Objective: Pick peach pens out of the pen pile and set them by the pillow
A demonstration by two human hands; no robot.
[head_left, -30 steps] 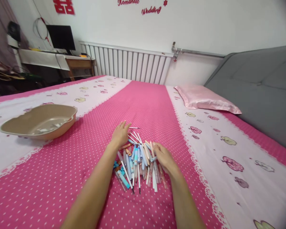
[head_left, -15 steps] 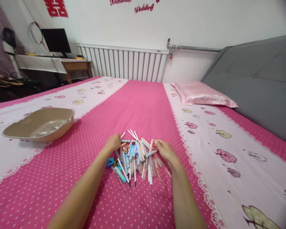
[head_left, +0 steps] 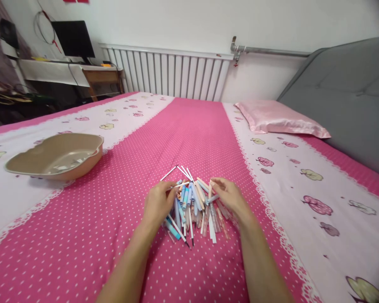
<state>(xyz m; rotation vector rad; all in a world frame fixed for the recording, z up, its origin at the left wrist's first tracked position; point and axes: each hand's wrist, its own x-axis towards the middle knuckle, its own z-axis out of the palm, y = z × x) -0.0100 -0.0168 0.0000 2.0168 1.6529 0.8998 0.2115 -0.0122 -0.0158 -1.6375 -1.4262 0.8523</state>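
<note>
A heap of pens point(head_left: 192, 206), white, blue and peach, lies on the pink dotted bedspread point(head_left: 189, 139) in front of me. My left hand point(head_left: 158, 204) rests on the heap's left side, fingers curled and pinching a thin white pen at its top. On the heap's right side, my right hand point(head_left: 229, 195) curls its fingers round a few pens. Both hands press in on the pile from either side.
A tan shallow basin point(head_left: 55, 155) sits on the bed at the left. A pink pillow point(head_left: 279, 120) lies at the far right beside a grey headboard point(head_left: 344, 97). A white radiator point(head_left: 164, 75) and a desk with a monitor point(head_left: 72, 40) stand beyond the bed.
My left hand drew back from the far side of the heap to its left side and closed on a white pen. The pens are gathered tighter. The camera tilted down.
</note>
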